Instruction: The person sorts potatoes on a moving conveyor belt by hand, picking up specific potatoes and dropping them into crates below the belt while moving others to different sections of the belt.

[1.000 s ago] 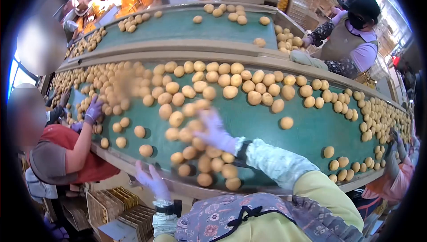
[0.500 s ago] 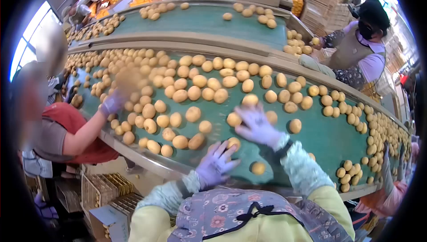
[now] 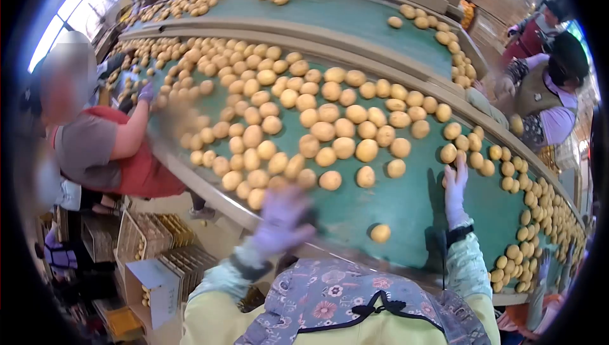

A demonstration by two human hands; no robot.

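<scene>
Many round, yellow-brown potatoes (image 3: pixel 344 147) lie on a green conveyor belt (image 3: pixel 355 208). My left hand (image 3: pixel 281 218), in a lilac glove, is over the belt's near edge beside the lower potatoes; motion smears its fingers, though the thumb stands apart. Farther right, my right hand (image 3: pixel 455 194), gloved the same, stretches its fingers up the belt. Their tips reach a potato (image 3: pixel 448 153) at the left end of the right-hand cluster. Between my hands, a single potato (image 3: pixel 380 233) lies nearer to me.
A second belt (image 3: pixel 355 12) with potatoes runs behind a metal divider (image 3: pixel 266 28). One co-worker in a red apron (image 3: pixel 136 155) stands at my left; another person (image 3: pixel 539 101) is across the belt. Crates (image 3: pixel 149 234) and a carton (image 3: pixel 152 291) stand on the floor below left.
My hands have moved apart: the left went left toward the near edge, the right went right to the cluster. The view has shifted, and the left co-worker's arm is drawn back.
</scene>
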